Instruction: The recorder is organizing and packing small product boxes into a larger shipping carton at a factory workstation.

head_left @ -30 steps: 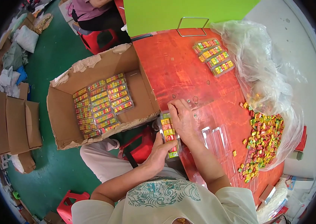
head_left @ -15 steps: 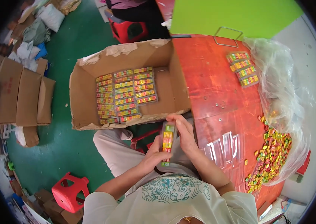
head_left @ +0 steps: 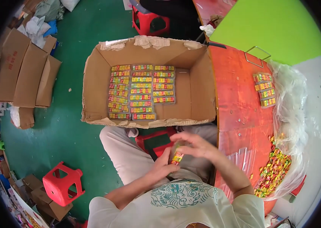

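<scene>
A narrow clear plastic tray (head_left: pixel 177 157) with a row of small yellow, red and green pieces is held over my lap. My left hand (head_left: pixel 161 165) is closed around its near end, thumb across the front. Curled over the far end is my right hand (head_left: pixel 198 147), fingers bent and thumb near the pieces. Part of the tray is hidden by my hands and slightly blurred. Beyond my knees a large open cardboard box (head_left: pixel 202 89) contains several filled trays (head_left: pixel 141 91) laid flat in columns.
On the red table (head_left: pixel 232 102) at right lie empty clear trays (head_left: pixel 242 163), a heap of small colourful pieces (head_left: pixel 274 171), more filled trays (head_left: pixel 265 90) and plastic sheeting (head_left: pixel 291 98). A red stool (head_left: pixel 62 183) stands left; a person sits at the far side.
My right hand has shifted over the tray's far end, covering more of it, and the tray looks more tilted. The whole view has shifted, with the box now squarer in it.
</scene>
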The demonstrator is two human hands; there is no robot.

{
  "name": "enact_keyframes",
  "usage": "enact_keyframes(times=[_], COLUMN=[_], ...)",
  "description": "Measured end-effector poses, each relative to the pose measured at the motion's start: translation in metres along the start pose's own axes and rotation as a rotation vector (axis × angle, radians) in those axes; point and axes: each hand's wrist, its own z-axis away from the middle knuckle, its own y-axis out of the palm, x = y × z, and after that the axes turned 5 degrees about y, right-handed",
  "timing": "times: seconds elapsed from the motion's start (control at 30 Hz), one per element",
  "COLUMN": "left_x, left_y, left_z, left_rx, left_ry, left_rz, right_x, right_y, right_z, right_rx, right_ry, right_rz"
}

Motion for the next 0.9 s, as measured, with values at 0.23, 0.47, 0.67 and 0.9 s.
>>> enact_keyframes(times=[0.23,0.47,0.67,0.9], left_x=[-0.086,-0.099,-0.017,0.107], left_y=[-0.052,-0.145,-0.19,-0.17], left_z=[-0.047,-0.181,-0.26,-0.284], left_rx=[0.078,0.05,0.248,0.246], left_ry=[0.065,0.126,-0.032,-0.115], left_rz=[-0.583,-0.697,-0.679,-0.71], right_x=[0.08,0.039,-0.077,-0.184], right_y=[-0.057,-0.113,-0.132,-0.134], right_z=[-0.04,-0.152,-0.218,-0.222], right_rx=[0.154,-0.089,-0.099,0.067], right_ry=[0.034,0.145,0.447,0.857], right_rz=[0.254,-0.03,-0.338,-0.35])
